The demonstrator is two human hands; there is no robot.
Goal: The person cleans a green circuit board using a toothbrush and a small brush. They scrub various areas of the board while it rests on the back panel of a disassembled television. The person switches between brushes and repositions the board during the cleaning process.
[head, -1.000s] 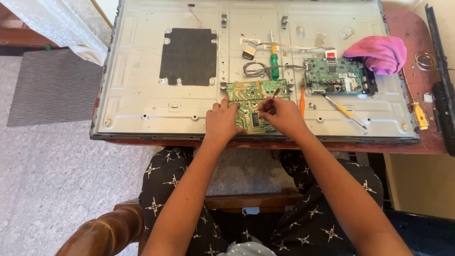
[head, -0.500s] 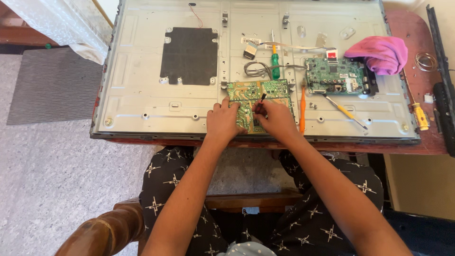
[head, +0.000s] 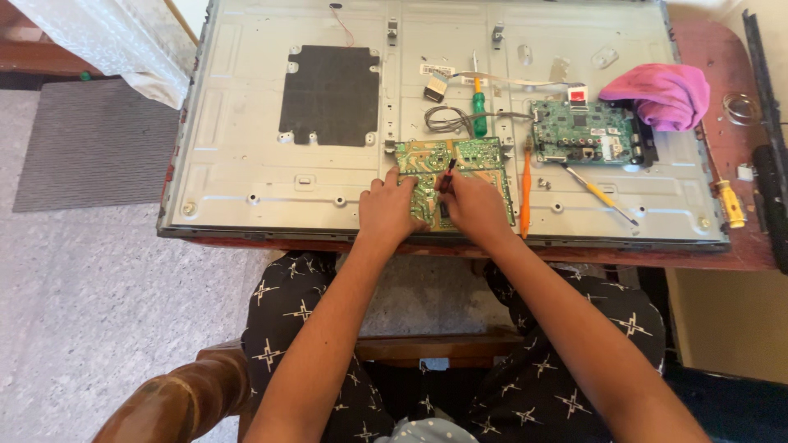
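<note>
A: Where does the green circuit board point(head: 455, 176) sit?

B: On the grey metal back panel point(head: 246, 164) of a flat screen, near its 6 o'clock edge; its long axis runs from 9 o'clock to 3 o'clock, parallel to that edge.

A: And the hands?

B: The left hand point(head: 388, 209) rests flat on the board's 9 o'clock end, fingers loosely spread and pointing to 12 o'clock, holding nothing; the right hand point(head: 474, 205) is curled around a thin dark probe point(head: 448, 174) with a red tip.

A: Which way does the probe point?

B: Its long axis leans from the fist up toward 11 o'clock; the tip lies over the board's middle, though I cannot tell if it touches.

A: What lies around?

B: An orange tool point(head: 525, 189) lies just beside the board at 3 o'clock, lengthwise from 12 to 6; a green-handled screwdriver point(head: 478, 111) lies at 12 o'clock; a second circuit board point(head: 583, 133) sits at 2 o'clock, with a pink cloth point(head: 661, 94) beyond it.
</note>
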